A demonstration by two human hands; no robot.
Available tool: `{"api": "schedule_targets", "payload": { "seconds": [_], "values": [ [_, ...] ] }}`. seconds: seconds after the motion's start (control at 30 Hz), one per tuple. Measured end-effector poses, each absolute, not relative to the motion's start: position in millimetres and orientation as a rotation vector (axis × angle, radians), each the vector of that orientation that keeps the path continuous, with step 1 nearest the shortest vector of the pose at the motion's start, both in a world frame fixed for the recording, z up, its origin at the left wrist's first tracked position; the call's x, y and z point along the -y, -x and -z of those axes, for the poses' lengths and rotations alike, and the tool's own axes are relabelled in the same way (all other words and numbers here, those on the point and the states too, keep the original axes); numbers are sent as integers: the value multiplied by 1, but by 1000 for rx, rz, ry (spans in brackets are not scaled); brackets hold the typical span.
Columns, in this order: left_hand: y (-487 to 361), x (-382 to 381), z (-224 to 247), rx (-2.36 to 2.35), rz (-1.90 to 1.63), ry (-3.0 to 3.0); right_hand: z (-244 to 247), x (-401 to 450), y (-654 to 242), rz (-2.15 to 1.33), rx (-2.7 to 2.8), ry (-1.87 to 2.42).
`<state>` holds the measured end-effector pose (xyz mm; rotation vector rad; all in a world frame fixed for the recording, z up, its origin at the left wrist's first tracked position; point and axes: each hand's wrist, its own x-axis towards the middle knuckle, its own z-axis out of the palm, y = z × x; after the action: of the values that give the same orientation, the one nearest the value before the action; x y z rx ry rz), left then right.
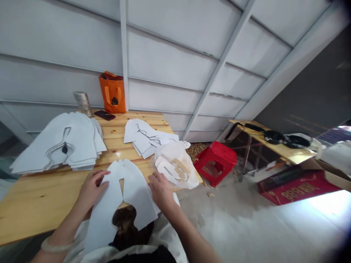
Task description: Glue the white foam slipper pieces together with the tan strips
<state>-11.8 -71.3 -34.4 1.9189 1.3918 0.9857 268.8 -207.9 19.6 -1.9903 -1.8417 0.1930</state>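
A large white cut-out sheet (105, 215) lies partly on the wooden table and partly over the lap, with a slot and a rounded opening at its middle. At its left edge, my left hand (93, 186) rests with fingers bent, thumb toward the sheet. My right hand (160, 188) touches the sheet's right edge, its fingers slightly curled and apart. Beyond the right hand is a clear plastic bag (192, 175) with small cut pieces. A thick stack of similar white sheets (82, 137) stands at the left, and more white pieces (142, 140) lie farther back.
The wooden table (55, 190) holds an orange bag (113, 95), a dark phone (104, 115) and a roll of tape (83, 103) near the wall. A red stool (216, 162) stands on the floor to the right. Farther right are a second table (290, 153) and a red box (298, 186).
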Motion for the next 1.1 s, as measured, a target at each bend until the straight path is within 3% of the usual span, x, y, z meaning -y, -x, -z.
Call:
{"api": "schedule_targets", "payload": {
  "seconds": [0.17,0.37,0.77,1.1],
  "values": [
    [8,92,39,-1459,-1055,-2132,-11,182,-316,-133,1541,2191],
    [6,111,36,-1434,-1099,-2192,-3,164,-323,-188,1402,2124],
    [3,109,17,-1220,-1127,-2204,-28,165,-352,-278,1051,1858],
    [-36,122,-11,-1066,-1133,-1941,-48,181,-350,-85,1059,1868]
  ]
}}
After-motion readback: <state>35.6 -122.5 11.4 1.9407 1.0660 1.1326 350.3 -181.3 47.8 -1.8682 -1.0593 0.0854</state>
